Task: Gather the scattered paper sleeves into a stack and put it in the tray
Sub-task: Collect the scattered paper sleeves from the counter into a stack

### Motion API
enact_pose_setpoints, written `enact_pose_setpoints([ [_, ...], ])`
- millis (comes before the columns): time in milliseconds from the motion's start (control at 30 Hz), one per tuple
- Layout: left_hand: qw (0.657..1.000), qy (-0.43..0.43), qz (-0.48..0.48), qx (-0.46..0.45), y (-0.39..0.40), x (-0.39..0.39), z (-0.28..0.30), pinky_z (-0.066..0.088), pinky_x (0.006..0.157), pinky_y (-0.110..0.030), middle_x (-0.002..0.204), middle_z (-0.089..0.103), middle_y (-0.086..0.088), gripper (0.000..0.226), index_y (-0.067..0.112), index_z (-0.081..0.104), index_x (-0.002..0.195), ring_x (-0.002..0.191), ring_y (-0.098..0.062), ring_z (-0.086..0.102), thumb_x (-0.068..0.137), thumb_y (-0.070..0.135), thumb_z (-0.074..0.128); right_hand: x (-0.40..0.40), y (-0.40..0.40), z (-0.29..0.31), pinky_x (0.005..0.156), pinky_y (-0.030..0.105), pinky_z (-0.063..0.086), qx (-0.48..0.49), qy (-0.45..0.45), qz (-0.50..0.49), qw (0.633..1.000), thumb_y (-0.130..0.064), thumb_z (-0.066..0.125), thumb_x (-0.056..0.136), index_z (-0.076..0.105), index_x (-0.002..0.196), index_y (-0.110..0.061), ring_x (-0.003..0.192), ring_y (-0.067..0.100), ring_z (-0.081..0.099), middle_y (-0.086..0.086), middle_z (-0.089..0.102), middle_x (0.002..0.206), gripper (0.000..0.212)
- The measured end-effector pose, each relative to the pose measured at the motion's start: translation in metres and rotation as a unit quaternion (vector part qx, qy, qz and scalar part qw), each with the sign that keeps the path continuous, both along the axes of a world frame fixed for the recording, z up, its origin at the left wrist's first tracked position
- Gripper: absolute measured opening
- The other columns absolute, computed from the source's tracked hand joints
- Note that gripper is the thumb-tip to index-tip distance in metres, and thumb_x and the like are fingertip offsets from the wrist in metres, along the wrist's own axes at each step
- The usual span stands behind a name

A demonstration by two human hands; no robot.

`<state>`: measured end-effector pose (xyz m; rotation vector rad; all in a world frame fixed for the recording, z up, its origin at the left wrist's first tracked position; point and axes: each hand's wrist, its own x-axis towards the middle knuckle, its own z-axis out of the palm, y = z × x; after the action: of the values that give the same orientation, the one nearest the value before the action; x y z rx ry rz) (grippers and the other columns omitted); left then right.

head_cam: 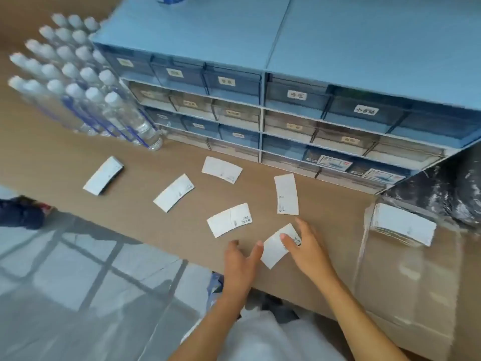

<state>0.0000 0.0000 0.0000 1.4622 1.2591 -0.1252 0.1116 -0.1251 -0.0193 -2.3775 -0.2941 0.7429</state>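
Here the right hand (309, 252) lies with fingers spread over the nearest paper sleeve (273, 250), its fingertips (286, 239) pressing the top of that sleeve flat on the brown table (65, 162) without closing around it. The left hand (240, 261) rests open just to the left, fingers loosely apart, one fingertip touching the sleeve's left edge and nothing held in it. Just beyond the left hand's fingers lies a second sleeve (229, 220), tilted; straight ahead of the right hand's fingers a third sleeve (286, 194) lies lengthwise away from the person. Farther out from the left fingertips are a fourth sleeve (173, 192), a fifth sleeve (221, 169) close to the drawer cabinet (260, 105), and well off to the left a sixth sleeve (102, 175), all apart from each other. To the right of the right hand's fingers, well apart from them, a stack of sleeves (403, 225) sits at the far end of a clear plastic tray (406, 282). Far beyond the left fingers a block of capped bottles (78, 82) stands beside the blue cabinet. A dark bag (450, 194) sits behind the tray.
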Motion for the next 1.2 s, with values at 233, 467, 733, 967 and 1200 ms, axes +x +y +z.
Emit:
enact_pose_setpoints([
  [233, 0.991, 0.058, 0.110, -0.039, -0.028, 0.008, -0.007, 0.040, 0.057, -0.026, 0.083, 0.059, -0.003, 0.036, 0.008, 0.056, 0.087, 0.072, -0.016, 0.053, 0.089, 0.044, 0.061, 0.009, 0.003, -0.003, 0.104, 0.049, 0.046, 0.005, 0.030, 0.042, 0.999, -0.023, 0.060, 0.093, 0.050, 0.137, -0.015, 0.126, 0.031, 0.050, 0.010, 0.051, 0.135, 0.046],
  [467, 0.990, 0.084, 0.108, -0.024, -0.026, 0.017, -0.012, 0.033, 0.053, -0.028, 0.070, 0.047, -0.008, 0.032, 0.014, 0.049, 0.069, 0.060, -0.022, 0.039, 0.090, 0.034, 0.060, 0.018, 0.003, -0.008, 0.092, 0.039, 0.051, -0.014, 0.025, 0.022, 0.999, -0.010, 0.063, 0.091, 0.056, 0.131, -0.008, 0.108, 0.031, 0.059, 0.016, 0.060, 0.122, 0.041],
  [733, 0.995, 0.075, 0.061, 0.010, -0.006, 0.020, -0.016, 0.048, 0.064, -0.030, 0.078, 0.066, -0.003, 0.019, 0.011, 0.060, 0.077, 0.072, -0.022, 0.060, 0.085, 0.025, 0.071, 0.018, 0.003, -0.004, 0.061, 0.030, 0.041, 0.014, 0.095, -0.010, 0.995, -0.009, 0.069, 0.083, 0.065, 0.102, -0.010, 0.067, 0.018, 0.052, -0.002, 0.052, 0.072, 0.020],
  [967, 0.992, 0.027, -0.073, 0.098, 0.027, 0.051, -0.008, 0.036, 0.052, -0.021, 0.064, 0.052, 0.012, 0.025, 0.021, 0.053, 0.071, 0.060, -0.010, 0.052, 0.081, 0.023, 0.076, 0.012, 0.001, -0.005, 0.059, 0.031, 0.042, 0.071, 0.151, -0.175, 0.970, -0.012, 0.073, 0.079, 0.061, 0.081, -0.001, 0.060, 0.020, 0.052, 0.009, 0.058, 0.067, 0.017],
  [1200, 0.948, 0.027, -0.294, 0.115, 0.065, 0.124, 0.003, 0.033, 0.049, -0.024, 0.065, 0.054, 0.009, 0.035, 0.025, 0.048, 0.065, 0.059, -0.012, 0.052, 0.079, 0.021, 0.080, 0.011, 0.021, 0.000, 0.060, 0.036, 0.050, 0.142, 0.186, -0.458, 0.858, -0.014, 0.076, 0.081, 0.054, 0.071, -0.008, 0.050, 0.020, 0.053, 0.009, 0.059, 0.057, 0.025],
])
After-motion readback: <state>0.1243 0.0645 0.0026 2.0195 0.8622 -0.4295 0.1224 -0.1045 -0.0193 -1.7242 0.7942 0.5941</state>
